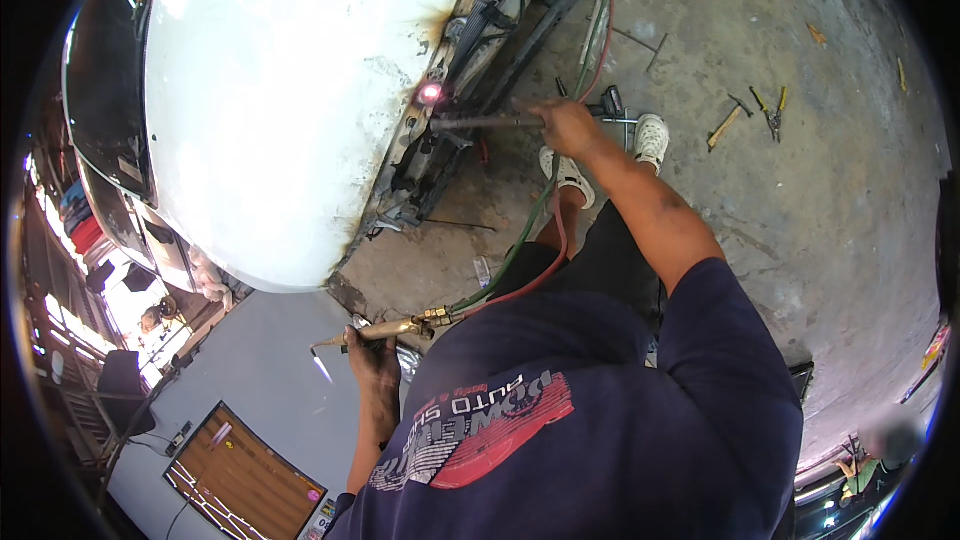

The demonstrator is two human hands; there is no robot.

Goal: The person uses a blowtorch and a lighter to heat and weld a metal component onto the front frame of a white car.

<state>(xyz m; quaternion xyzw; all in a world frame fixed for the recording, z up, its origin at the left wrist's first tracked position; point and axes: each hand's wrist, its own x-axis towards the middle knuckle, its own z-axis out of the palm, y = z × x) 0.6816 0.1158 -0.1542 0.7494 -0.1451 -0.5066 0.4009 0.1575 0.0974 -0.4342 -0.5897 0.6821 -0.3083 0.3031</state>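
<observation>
My left hand [376, 360] is wrapped round a brass gas torch [392, 329]; a thin bluish flame [323, 368] comes from its tip, away from the car. My right hand [568, 128] grips a long dark metal bar [488, 123]. The bar's far end reaches the exposed front edge of a white car hood [280, 110]; whether it touches cannot be made out. Just beyond that end, a spot of metal [430, 93] glows pinkish red. Rust and scorched paint run along the hood edge, beside the bare front frame [505, 55].
A green hose [525, 230] and a red hose [562, 230] run from the torch past my legs and across the concrete floor. On the floor to the right lie a hammer [727, 127] and yellow-handled pliers [773, 118]. Another person [858, 475] is at the far lower right.
</observation>
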